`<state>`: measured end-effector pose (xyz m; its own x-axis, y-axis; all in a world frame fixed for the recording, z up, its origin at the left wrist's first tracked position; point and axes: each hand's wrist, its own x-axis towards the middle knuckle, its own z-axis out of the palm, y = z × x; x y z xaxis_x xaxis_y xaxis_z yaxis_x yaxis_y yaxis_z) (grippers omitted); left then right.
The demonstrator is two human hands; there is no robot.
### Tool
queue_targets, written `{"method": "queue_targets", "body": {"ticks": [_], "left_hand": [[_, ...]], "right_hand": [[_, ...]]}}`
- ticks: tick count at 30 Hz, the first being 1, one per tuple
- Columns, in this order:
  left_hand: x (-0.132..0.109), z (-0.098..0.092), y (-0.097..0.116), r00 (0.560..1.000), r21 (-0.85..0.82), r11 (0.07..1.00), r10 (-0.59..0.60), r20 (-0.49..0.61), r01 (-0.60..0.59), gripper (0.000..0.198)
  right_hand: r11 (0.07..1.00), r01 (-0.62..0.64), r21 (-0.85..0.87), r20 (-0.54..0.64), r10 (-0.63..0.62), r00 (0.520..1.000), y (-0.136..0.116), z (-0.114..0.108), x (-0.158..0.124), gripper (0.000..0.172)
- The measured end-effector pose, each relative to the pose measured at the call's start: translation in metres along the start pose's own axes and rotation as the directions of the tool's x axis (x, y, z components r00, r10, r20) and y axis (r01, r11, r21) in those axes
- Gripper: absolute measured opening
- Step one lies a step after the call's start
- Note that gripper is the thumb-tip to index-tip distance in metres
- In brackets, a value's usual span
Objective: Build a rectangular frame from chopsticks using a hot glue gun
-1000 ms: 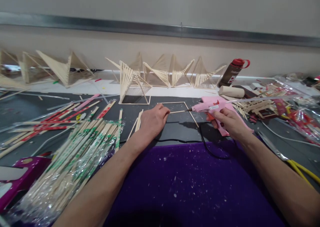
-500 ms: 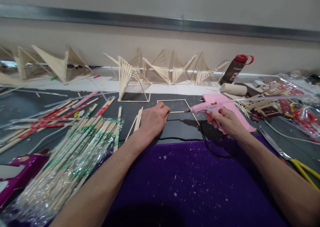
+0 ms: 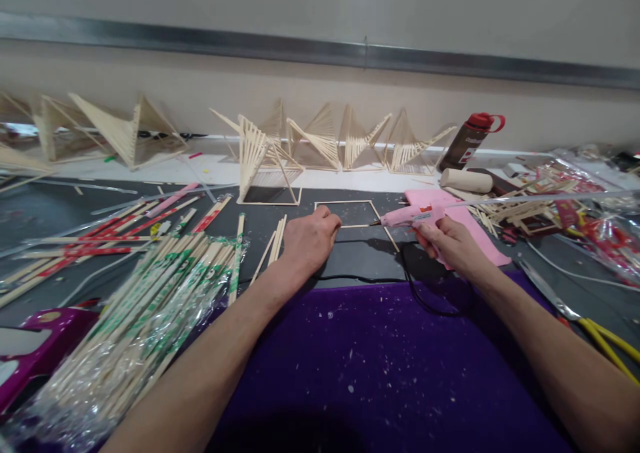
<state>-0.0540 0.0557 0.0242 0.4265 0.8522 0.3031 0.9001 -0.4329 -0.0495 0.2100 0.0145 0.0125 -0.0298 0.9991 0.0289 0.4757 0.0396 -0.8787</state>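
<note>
Between the fingertips of my left hand (image 3: 314, 238) is a thin wooden stick (image 3: 355, 226), its free end pointing right. My right hand (image 3: 445, 240) grips a pink hot glue gun (image 3: 407, 216), whose metal nozzle is at the stick's free end. Behind the held stick, other sticks form an angular outline (image 3: 350, 202) on the dark grey tabletop, partly covered by my left hand. Several loose sticks (image 3: 274, 240) lie just left of that hand. A pink cloth (image 3: 483, 236) is under and beyond the glue gun.
Finished stick models (image 3: 255, 150) stand along the wall. Bagged chopsticks (image 3: 150, 320) and red-wrapped ones (image 3: 100, 236) fill the left side. At right are a bottle (image 3: 467, 140), a wooden cylinder (image 3: 467, 180) and yellow-handled scissors (image 3: 575, 316). A black cord (image 3: 360, 278) crosses near the purple cloth (image 3: 350, 360).
Very little differs. Both hands keep their places with the stick and glue gun, the nozzle staying at the stick's end; the whole view has shifted slightly.
</note>
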Motion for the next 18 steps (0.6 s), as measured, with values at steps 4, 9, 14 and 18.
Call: {"method": "queue_targets", "body": {"ticks": [4,9,14,18], "left_hand": [[-0.0003,0.0005,-0.0006,1.000,-0.008,1.000,0.004,0.002,-0.004,0.026],[-0.0004,-0.0007,0.0002,1.000,-0.013,1.000,0.003,0.028,-0.002,0.027],[-0.0001,-0.0030,0.0010,0.999,-0.013,1.000,-0.006,0.051,0.007,0.028],[0.0005,-0.0027,0.0002,0.998,-0.008,1.000,-0.006,0.061,0.006,0.028]], "right_hand": [[1.000,-0.003,-0.018,-0.004,0.002,1.000,-0.0014,0.0004,-0.0003,0.037],[0.999,-0.007,-0.040,-0.026,0.006,1.000,-0.0008,0.0014,-0.0008,0.037],[0.999,-0.023,-0.048,-0.025,0.022,0.999,0.0015,0.0016,-0.0008,0.037],[0.997,-0.043,-0.064,-0.029,0.041,0.999,0.0015,0.0016,-0.0002,0.036]]}}
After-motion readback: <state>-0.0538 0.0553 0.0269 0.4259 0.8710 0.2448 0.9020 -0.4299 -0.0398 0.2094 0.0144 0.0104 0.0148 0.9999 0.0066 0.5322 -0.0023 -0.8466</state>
